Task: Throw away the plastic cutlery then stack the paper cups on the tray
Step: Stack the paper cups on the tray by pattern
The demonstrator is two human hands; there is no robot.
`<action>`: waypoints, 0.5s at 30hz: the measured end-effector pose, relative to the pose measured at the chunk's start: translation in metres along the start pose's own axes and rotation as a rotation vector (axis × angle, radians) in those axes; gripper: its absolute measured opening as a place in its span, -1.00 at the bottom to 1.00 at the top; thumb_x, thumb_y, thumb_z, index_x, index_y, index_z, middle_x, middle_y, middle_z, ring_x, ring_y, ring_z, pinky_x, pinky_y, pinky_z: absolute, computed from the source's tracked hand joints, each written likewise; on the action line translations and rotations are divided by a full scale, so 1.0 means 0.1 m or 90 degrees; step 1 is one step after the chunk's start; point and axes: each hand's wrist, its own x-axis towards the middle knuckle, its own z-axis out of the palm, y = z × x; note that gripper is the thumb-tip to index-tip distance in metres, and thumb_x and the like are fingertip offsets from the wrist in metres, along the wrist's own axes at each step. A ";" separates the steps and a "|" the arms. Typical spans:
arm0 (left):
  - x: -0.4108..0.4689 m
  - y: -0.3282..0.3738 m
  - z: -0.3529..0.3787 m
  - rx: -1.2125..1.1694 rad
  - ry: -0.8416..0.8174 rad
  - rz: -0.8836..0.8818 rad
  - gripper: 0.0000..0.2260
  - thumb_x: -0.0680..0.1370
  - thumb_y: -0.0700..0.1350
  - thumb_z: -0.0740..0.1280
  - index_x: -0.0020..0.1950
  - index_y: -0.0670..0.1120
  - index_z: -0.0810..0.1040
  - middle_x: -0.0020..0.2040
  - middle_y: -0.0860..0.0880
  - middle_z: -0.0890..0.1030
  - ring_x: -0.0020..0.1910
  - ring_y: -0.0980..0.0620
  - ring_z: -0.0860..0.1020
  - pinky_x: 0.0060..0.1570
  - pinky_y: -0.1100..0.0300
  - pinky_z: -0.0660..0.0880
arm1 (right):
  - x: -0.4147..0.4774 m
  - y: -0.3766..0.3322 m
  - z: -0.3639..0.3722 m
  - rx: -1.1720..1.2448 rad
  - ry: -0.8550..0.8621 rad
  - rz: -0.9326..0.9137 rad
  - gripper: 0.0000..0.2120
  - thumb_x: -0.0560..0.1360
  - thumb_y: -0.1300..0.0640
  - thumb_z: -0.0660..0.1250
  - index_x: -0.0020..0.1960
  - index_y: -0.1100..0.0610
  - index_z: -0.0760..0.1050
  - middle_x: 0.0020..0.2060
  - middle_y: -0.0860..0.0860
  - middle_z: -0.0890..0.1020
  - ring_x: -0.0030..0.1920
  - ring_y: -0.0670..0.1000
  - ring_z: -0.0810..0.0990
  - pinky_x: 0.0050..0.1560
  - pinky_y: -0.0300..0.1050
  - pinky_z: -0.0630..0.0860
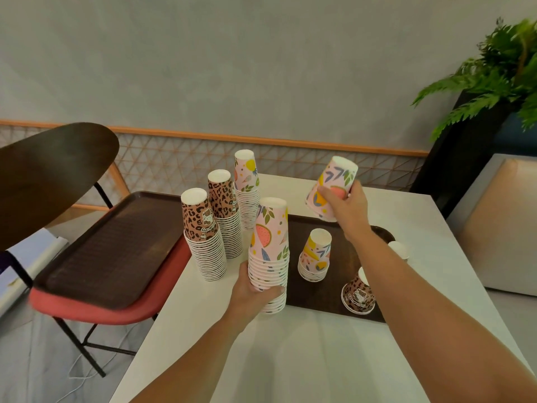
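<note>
My left hand grips a tall upside-down stack of pink fruit-print cups at the left edge of the brown tray on the white table. My right hand holds a single pink fruit-print cup upside down in the air above the tray's far end. On the tray stand a short pink stack and a leopard-print cup, partly hidden by my right forearm. A white cup peeks out beyond that arm. No plastic cutlery is in view.
Two leopard-print stacks and a pink stack stand on the table left of the tray. A second brown tray lies on a red chair seat at left. A plant and a planter stand at right.
</note>
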 end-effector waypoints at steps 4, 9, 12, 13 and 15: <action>-0.01 0.03 0.01 -0.008 -0.003 0.002 -0.14 0.12 0.04 0.57 0.34 0.12 0.24 0.19 0.12 0.52 0.18 0.10 0.51 0.22 0.07 0.49 | -0.10 0.46 0.00 -0.070 0.013 -0.001 -0.51 0.36 0.11 0.50 0.18 0.18 0.36 0.08 0.12 0.55 0.09 0.07 0.56 0.01 -0.07 0.54; 0.00 0.08 -0.01 -0.011 0.005 0.002 -0.08 0.08 0.09 0.56 0.36 0.11 0.23 0.22 0.11 0.52 0.20 0.10 0.51 0.23 0.06 0.47 | -0.19 0.81 0.00 -0.108 -0.080 0.032 -0.35 0.35 0.18 0.50 0.33 0.13 0.26 0.19 0.11 0.50 0.17 0.07 0.53 0.09 -0.10 0.48; 0.00 0.12 -0.02 -0.018 0.007 0.007 -0.10 0.08 0.08 0.56 0.34 0.11 0.25 0.21 0.11 0.52 0.19 0.11 0.51 0.22 0.08 0.48 | -0.19 0.86 0.01 -0.153 -0.105 0.035 -0.24 0.36 0.13 0.50 0.43 0.07 0.16 0.31 0.15 0.40 0.31 0.13 0.42 0.28 0.05 0.42; 0.00 0.13 -0.02 -0.022 0.008 0.008 -0.10 0.07 0.08 0.56 0.34 0.11 0.25 0.20 0.11 0.52 0.19 0.11 0.51 0.21 0.09 0.48 | -0.19 0.85 0.01 -0.159 -0.108 0.039 -0.22 0.38 0.10 0.49 0.46 0.04 0.13 0.36 0.15 0.35 0.36 0.13 0.36 0.33 0.11 0.37; 0.00 0.14 -0.01 -0.025 0.010 0.012 -0.09 0.06 0.08 0.56 0.35 0.08 0.25 0.20 0.10 0.53 0.19 0.10 0.51 0.21 0.09 0.48 | -0.18 0.76 0.02 -0.153 -0.103 0.031 -0.24 0.41 0.07 0.46 0.48 0.03 0.12 0.41 0.14 0.29 0.41 0.11 0.30 0.38 0.10 0.31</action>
